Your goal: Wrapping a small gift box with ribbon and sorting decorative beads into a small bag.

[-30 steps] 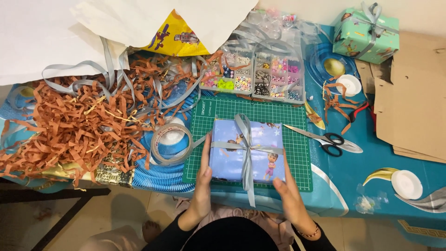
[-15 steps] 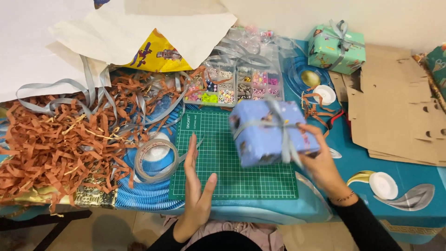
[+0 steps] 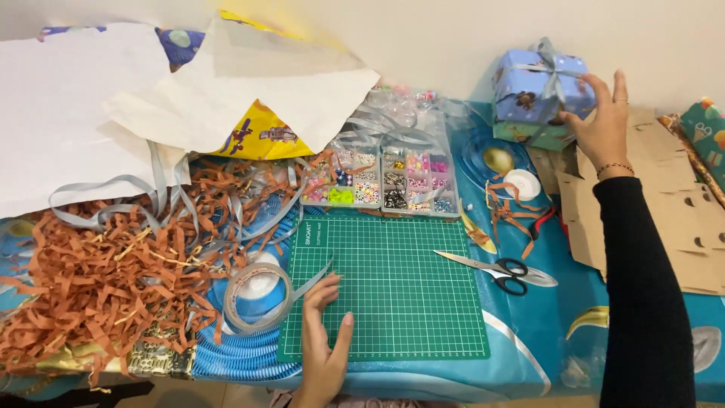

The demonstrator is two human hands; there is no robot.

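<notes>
The person's right hand (image 3: 604, 121) reaches to the far right corner of the table and grips the side of a blue wrapped gift box (image 3: 538, 85) tied with grey ribbon, which sits on top of a green wrapped box (image 3: 529, 134) near the wall. The left hand (image 3: 326, 340) lies flat and open, fingers spread, on the near left part of the green cutting mat (image 3: 393, 291), holding nothing. Scissors (image 3: 500, 270) lie just right of the mat, and a tape roll (image 3: 257, 296) lies beside its left edge.

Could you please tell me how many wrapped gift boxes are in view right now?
2: a blue gift box under the right hand, stacked on a green gift box. Others may be hidden.
</notes>
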